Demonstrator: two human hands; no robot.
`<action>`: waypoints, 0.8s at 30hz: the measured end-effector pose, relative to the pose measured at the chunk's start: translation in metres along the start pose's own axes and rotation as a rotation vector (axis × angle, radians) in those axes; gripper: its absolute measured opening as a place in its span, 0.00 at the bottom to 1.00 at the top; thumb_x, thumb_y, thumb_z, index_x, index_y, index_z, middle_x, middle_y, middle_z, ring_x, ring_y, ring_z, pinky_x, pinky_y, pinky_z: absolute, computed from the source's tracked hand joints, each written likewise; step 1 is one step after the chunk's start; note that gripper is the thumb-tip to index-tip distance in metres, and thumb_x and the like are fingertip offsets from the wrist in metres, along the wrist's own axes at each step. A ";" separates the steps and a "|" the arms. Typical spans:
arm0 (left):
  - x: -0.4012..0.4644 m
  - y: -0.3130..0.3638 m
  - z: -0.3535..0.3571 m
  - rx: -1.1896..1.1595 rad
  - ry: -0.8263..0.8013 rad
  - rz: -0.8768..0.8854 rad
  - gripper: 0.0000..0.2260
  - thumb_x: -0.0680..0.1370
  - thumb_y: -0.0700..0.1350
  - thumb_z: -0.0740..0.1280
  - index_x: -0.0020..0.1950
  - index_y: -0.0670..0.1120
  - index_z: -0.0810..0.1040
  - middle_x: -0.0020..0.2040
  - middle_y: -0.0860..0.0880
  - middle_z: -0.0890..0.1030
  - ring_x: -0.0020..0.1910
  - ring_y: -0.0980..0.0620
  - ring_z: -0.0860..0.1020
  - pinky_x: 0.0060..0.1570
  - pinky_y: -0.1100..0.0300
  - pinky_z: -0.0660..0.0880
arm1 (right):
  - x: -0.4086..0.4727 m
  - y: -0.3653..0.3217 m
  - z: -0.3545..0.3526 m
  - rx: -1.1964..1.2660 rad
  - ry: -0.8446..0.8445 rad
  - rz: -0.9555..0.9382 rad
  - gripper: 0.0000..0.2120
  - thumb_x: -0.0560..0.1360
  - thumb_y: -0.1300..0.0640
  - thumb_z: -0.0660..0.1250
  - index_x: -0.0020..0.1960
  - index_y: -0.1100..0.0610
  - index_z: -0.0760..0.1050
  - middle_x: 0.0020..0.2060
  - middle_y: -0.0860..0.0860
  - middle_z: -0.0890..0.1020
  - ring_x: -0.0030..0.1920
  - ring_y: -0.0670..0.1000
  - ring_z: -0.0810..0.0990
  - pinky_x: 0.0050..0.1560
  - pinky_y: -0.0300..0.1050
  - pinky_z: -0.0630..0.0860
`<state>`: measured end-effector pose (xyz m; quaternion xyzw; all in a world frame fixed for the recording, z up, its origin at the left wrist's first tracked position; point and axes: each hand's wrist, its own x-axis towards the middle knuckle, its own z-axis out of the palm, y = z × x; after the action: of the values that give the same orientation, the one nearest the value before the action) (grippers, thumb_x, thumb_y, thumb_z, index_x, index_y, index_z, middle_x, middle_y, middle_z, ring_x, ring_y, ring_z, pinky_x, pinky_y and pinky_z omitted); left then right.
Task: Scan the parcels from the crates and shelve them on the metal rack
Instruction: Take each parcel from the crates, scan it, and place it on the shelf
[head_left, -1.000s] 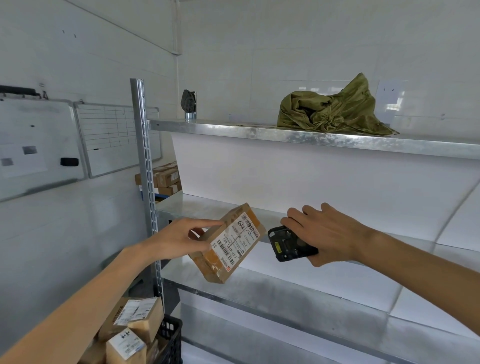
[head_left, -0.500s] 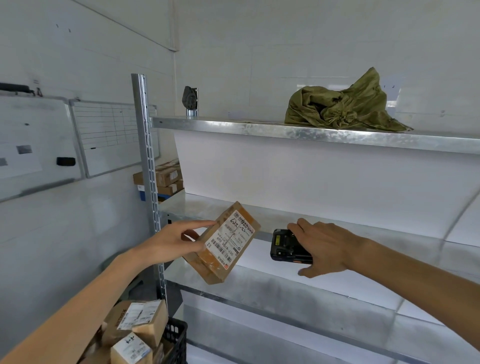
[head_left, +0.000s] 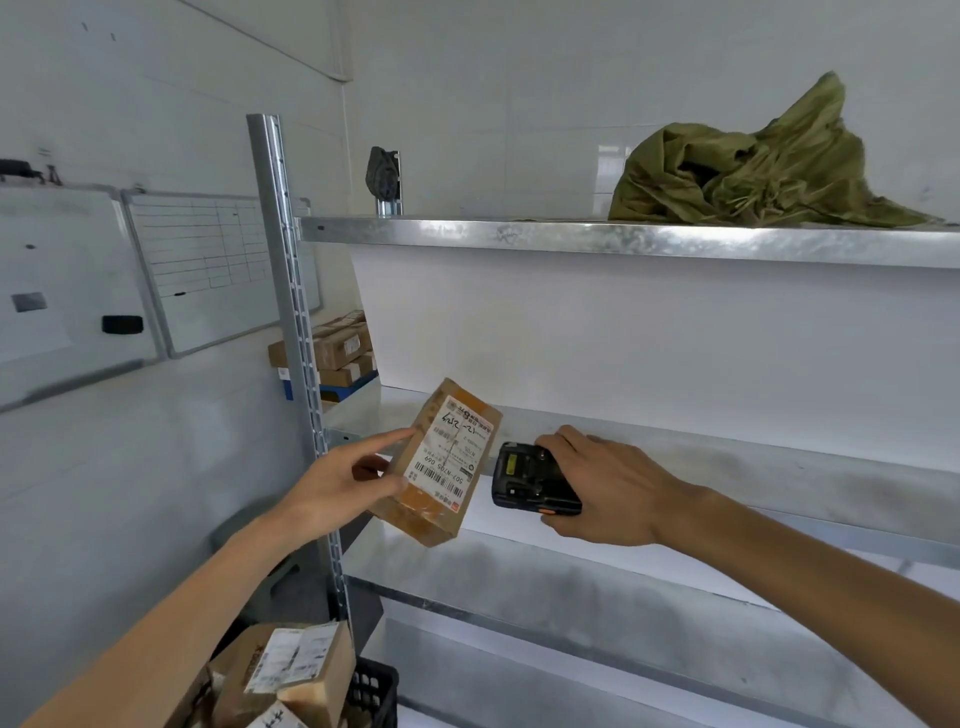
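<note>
White tiled corner, whiteboards (head_left: 208, 265) on the wall left of the hands, galvanised metal rack (head_left: 623, 241) straight ahead. Left hand (head_left: 337, 483) gripping a taped brown parcel (head_left: 441, 462) by its left edge, thumb across the front, forefinger stretched along the upper side, label and barcode turned up toward the camera. Just right of the parcel, not touching it, a black handheld scanner (head_left: 530, 480) clasped from above in the right hand (head_left: 608, 488), window end aimed at the label. Both held in front of the middle shelf. High above the right hand, on the top shelf, a crumpled olive sack (head_left: 753, 171). Below the left forearm, a black crate (head_left: 371, 693) heaped with more labelled parcels (head_left: 296, 670). Beyond the rack post, stacked cartons (head_left: 337, 345).
</note>
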<state>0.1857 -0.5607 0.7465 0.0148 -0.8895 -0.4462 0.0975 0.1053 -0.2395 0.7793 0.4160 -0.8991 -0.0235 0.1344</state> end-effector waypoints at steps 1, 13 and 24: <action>0.009 -0.005 -0.001 -0.013 0.011 -0.021 0.26 0.78 0.47 0.74 0.72 0.65 0.72 0.53 0.59 0.85 0.57 0.56 0.82 0.61 0.49 0.80 | 0.010 0.002 0.005 0.040 0.005 0.001 0.35 0.75 0.37 0.69 0.76 0.50 0.61 0.64 0.49 0.73 0.57 0.53 0.78 0.51 0.49 0.78; 0.085 -0.076 -0.005 -0.342 0.034 -0.208 0.23 0.80 0.42 0.70 0.68 0.65 0.73 0.56 0.50 0.85 0.50 0.53 0.85 0.41 0.60 0.83 | 0.117 -0.028 0.071 0.270 -0.053 0.009 0.37 0.75 0.32 0.69 0.75 0.47 0.59 0.66 0.45 0.76 0.58 0.48 0.78 0.48 0.42 0.70; 0.157 -0.146 -0.055 -0.424 -0.039 -0.220 0.22 0.79 0.45 0.71 0.69 0.65 0.74 0.59 0.49 0.83 0.57 0.49 0.83 0.51 0.48 0.84 | 0.223 -0.056 0.105 0.320 -0.071 0.132 0.38 0.74 0.35 0.70 0.77 0.45 0.57 0.68 0.41 0.75 0.61 0.48 0.78 0.46 0.42 0.68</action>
<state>0.0329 -0.7098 0.6874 0.0820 -0.7707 -0.6311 0.0320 -0.0184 -0.4512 0.7191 0.3711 -0.9209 0.1141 0.0359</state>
